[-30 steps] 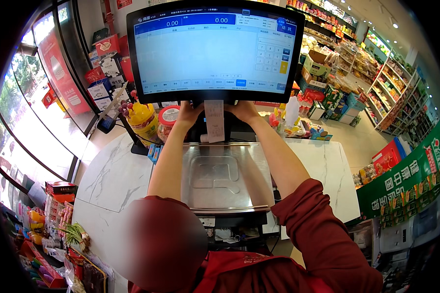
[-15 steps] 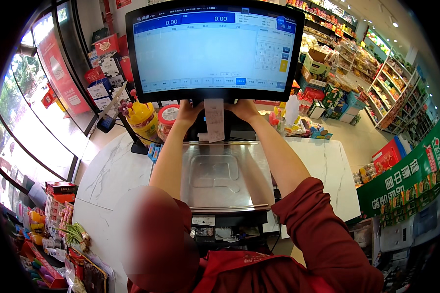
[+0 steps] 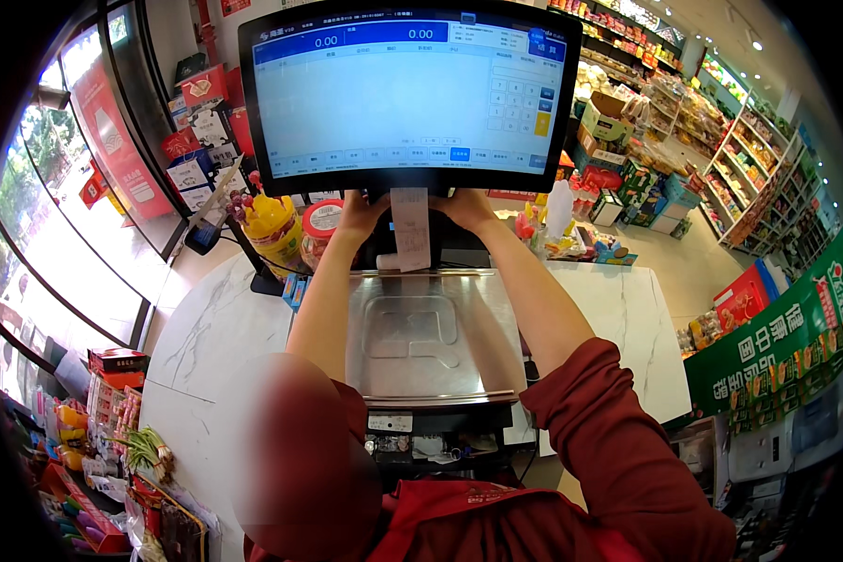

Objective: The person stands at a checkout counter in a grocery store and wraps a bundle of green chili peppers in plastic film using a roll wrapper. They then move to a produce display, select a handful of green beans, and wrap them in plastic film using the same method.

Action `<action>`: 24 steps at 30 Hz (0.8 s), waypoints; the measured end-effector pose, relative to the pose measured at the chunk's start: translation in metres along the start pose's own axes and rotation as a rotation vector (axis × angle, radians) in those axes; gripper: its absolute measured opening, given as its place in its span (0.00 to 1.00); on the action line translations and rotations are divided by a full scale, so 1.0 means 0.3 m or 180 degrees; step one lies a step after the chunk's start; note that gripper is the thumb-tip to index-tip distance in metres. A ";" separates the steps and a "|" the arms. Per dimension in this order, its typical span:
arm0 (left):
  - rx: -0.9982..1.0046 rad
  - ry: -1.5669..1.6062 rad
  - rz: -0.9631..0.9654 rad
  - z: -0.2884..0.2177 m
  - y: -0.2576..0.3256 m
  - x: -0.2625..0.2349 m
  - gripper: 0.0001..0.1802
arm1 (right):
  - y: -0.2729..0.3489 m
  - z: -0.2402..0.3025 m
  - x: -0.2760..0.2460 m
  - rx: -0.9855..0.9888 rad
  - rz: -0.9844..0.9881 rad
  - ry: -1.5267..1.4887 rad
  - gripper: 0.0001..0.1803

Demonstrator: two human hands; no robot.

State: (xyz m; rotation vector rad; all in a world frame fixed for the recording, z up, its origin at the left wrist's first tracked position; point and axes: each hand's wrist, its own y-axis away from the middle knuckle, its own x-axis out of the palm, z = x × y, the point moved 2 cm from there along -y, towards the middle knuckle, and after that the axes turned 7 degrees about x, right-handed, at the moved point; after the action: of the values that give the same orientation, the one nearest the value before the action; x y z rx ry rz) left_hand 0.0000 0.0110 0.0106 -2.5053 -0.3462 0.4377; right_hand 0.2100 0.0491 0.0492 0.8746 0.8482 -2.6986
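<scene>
Meanwhile, little has shifted over the last second: both hands stay raised under the lower edge of the touchscreen monitor [image 3: 410, 94], and the white receipt strip [image 3: 410, 229] hangs between them much as before, perhaps a touch longer, so the slip looks to be still feeding out and not yet torn free. The left hand [image 3: 361, 214] sits at 9 o'clock of the strip, fingers curled up against the printer housing; the right hand [image 3: 466, 208] sits at 3 o'clock, likewise curled; whether either pinches the paper I cannot tell. The strip is narrow, thin, faintly printed, dangling straight above the far edge of the steel scale platter [image 3: 431, 332], which rests on the marble bench [image 3: 206, 328].
</scene>
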 end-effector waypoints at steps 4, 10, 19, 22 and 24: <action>0.0158 0.0053 -0.0035 -0.004 0.000 0.003 0.30 | -0.004 -0.011 0.001 0.0008 -0.0005 0.0074 0.38; 0.0126 0.0022 -0.0066 0.030 -0.005 0.003 0.30 | -0.008 -0.015 0.006 0.0003 0.0038 0.0052 0.37; 0.0152 0.0013 -0.0059 0.041 -0.007 -0.003 0.33 | -0.001 0.006 -0.002 0.0077 0.0067 -0.0001 0.37; 0.0060 0.0085 -0.0026 0.012 0.000 0.004 0.32 | 0.002 -0.002 -0.004 0.0066 0.0014 0.0045 0.37; -0.0019 0.0115 -0.0001 -0.011 0.005 0.007 0.32 | 0.002 -0.010 -0.004 0.0057 -0.0008 0.0044 0.37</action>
State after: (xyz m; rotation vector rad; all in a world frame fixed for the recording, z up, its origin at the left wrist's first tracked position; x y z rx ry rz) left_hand 0.0035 0.0089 0.0117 -2.5156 -0.3343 0.3912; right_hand 0.2127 0.0503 0.0476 0.8975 0.8297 -2.7096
